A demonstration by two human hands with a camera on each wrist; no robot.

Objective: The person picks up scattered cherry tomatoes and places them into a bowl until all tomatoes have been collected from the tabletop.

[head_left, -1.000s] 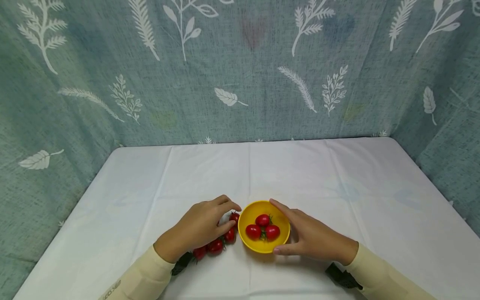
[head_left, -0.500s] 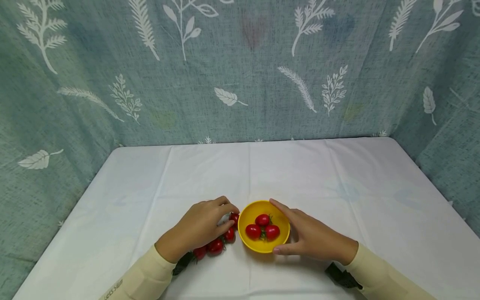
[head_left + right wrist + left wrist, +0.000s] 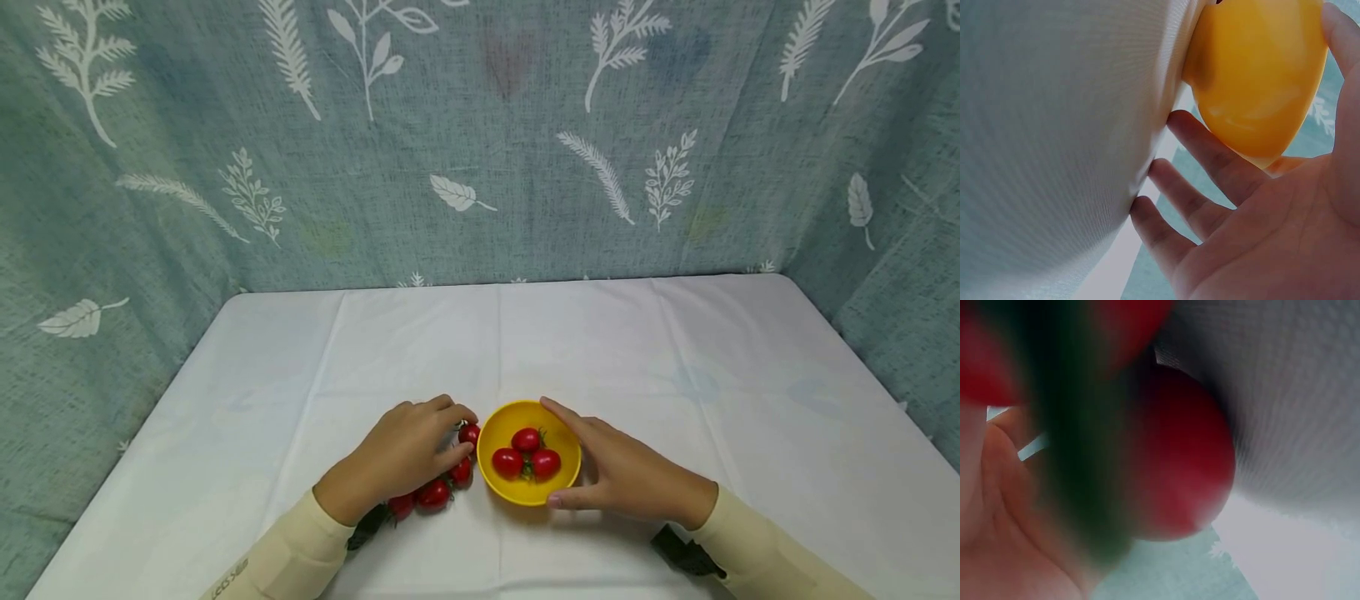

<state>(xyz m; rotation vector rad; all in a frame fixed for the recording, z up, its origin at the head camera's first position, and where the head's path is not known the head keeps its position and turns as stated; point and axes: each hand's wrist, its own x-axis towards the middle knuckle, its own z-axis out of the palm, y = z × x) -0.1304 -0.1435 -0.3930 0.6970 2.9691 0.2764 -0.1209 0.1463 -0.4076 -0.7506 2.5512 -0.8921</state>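
Lone tomato (image 3: 470,433), head view: Just beside the yellow bowl (image 3: 525,493) on the bench (image 3: 600,350), it seemed to call for a light pinch and a lift clear of the rim.
Left hand (image 3: 397,442), head view: Thumb and forefinger bracketed it; contact could not be told.
Bowl tomatoes (image 3: 508,462), head view: Three sat inside.
Loose tomatoes (image 3: 1179,462), left wrist view: Blurred, they loomed before the palm; fingertips were hidden.
Right hand (image 3: 1279,228), right wrist view: Thumb and forefinger clasped the bowl; other fingers fanned onto the bench.

Tabletop tomatoes (image 3: 433,495) — partly hidden, sleeves (image 3: 281,546) — cut off
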